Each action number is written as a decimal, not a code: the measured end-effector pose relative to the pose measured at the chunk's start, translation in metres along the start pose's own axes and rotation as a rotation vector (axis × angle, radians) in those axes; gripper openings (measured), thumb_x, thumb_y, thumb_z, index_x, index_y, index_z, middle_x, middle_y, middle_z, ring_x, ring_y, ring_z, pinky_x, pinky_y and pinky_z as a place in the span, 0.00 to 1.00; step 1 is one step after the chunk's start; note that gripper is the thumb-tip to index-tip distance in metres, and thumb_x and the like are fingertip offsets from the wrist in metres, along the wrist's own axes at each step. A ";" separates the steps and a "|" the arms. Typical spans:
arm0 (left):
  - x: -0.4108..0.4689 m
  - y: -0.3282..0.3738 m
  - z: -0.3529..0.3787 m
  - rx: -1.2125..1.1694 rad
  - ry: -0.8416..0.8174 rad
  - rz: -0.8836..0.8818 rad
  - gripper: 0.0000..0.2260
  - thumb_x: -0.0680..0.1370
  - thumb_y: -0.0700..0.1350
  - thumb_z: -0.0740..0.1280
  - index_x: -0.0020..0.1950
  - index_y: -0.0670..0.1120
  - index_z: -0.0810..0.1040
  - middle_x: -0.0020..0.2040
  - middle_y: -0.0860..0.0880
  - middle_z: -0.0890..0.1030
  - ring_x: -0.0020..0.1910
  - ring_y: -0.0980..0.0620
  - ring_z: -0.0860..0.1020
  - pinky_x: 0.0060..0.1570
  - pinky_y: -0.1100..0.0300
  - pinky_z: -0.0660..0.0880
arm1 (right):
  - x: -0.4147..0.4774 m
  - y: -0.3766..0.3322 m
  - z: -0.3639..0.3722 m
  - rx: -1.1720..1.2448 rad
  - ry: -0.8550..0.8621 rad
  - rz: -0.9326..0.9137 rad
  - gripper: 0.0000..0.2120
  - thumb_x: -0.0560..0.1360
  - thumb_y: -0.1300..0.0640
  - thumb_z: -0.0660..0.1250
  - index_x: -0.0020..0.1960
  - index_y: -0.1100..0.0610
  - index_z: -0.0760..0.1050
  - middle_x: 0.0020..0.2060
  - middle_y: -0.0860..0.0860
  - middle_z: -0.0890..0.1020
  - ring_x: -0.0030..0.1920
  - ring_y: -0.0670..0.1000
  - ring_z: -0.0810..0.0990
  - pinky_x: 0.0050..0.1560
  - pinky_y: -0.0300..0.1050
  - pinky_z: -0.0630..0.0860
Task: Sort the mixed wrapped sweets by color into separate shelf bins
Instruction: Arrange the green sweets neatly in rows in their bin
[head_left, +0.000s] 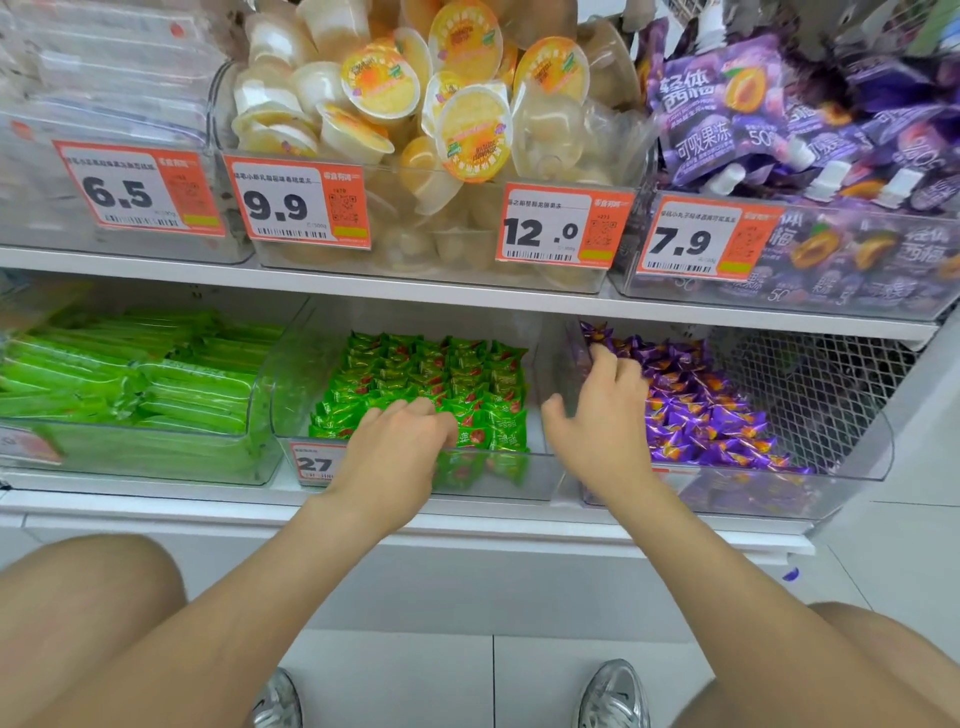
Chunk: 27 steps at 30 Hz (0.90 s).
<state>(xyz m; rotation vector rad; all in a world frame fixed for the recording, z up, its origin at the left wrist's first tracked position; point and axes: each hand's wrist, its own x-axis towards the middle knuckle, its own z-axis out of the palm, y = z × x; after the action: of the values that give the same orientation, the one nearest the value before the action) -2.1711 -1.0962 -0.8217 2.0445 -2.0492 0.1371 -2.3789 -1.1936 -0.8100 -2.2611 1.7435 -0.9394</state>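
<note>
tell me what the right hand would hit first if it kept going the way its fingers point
The purple sweets: the right hand points back into the clear bin, and its fingers seem to touch the sweets heaped along the bin's left wall. Depth is unclear, so contact is a guess.

Lower shelf (156, 503) bears 3 clear bins (543, 475) side by side.

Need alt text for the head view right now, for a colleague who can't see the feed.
A person's left hand rests on green sweets in the middle bin while the right hand reaches into purple sweets in the right bin. Jelly cups and purple pouches fill the shelf above.
</note>
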 end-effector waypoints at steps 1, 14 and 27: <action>0.001 0.001 0.000 -0.001 -0.001 -0.005 0.18 0.75 0.36 0.72 0.61 0.55 0.79 0.55 0.52 0.77 0.56 0.47 0.76 0.48 0.54 0.63 | 0.006 0.003 0.003 0.056 -0.082 0.071 0.30 0.75 0.57 0.70 0.73 0.66 0.65 0.63 0.65 0.72 0.62 0.66 0.72 0.62 0.57 0.71; 0.008 0.003 0.000 -0.122 -0.065 -0.097 0.21 0.74 0.33 0.71 0.54 0.60 0.80 0.51 0.56 0.76 0.54 0.50 0.78 0.53 0.52 0.73 | 0.025 0.012 0.013 0.202 -0.208 0.129 0.20 0.77 0.65 0.63 0.70 0.62 0.73 0.54 0.63 0.82 0.58 0.66 0.77 0.49 0.49 0.71; 0.006 -0.003 -0.008 -0.125 -0.123 -0.166 0.22 0.72 0.31 0.70 0.49 0.60 0.79 0.49 0.56 0.78 0.49 0.50 0.81 0.47 0.52 0.79 | 0.026 0.008 0.003 0.119 -0.305 0.004 0.12 0.80 0.61 0.62 0.62 0.61 0.73 0.46 0.61 0.80 0.54 0.66 0.75 0.52 0.57 0.76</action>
<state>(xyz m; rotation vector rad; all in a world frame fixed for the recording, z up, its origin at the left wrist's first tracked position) -2.1676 -1.1003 -0.8123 2.1816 -1.8918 -0.1462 -2.3806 -1.2209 -0.8061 -2.1879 1.5190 -0.6368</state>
